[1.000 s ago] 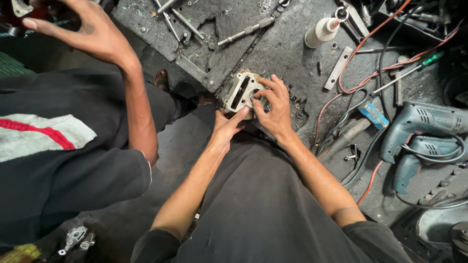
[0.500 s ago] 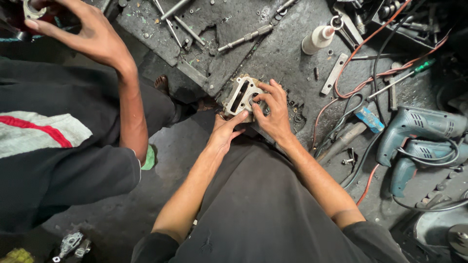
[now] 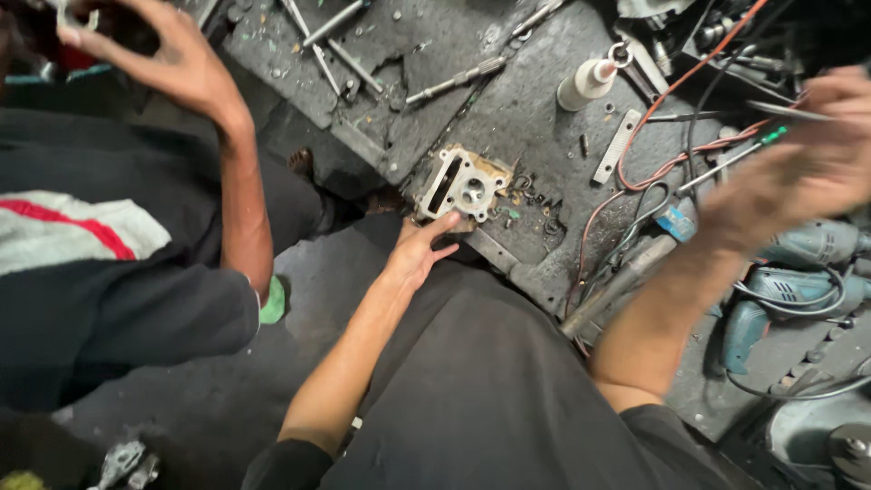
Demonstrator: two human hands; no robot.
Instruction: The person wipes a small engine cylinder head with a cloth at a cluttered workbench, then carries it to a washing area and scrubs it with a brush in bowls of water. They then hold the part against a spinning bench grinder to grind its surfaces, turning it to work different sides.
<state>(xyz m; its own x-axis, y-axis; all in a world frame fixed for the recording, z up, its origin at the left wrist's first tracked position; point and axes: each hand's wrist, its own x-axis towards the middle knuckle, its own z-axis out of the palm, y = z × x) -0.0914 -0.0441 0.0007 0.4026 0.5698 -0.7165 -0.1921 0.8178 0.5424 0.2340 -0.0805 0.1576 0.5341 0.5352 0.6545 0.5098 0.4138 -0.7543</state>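
A dirty metal engine part (image 3: 463, 184) with a slot and round ports lies on the dark, greasy floor slab (image 3: 526, 109). My left hand (image 3: 415, 254) reaches forward and holds the part by its near edge, thumb and fingertips against it. My right hand (image 3: 798, 172) is lifted off to the right above the cables, blurred by motion; whether it holds anything is unclear. Small rings and springs (image 3: 535, 195) lie just right of the part.
Another person sits at the left in black clothes, one hand (image 3: 172, 54) raised at the top left. A white bottle (image 3: 590, 82), metal rods (image 3: 336, 27), a flat bar (image 3: 617, 145), an orange cable (image 3: 671, 91) and two blue-green drills (image 3: 798, 272) lie around.
My right hand has let go of the engine part and swung up to the right. My left hand stays at the part. The other person's hand lifted slightly.
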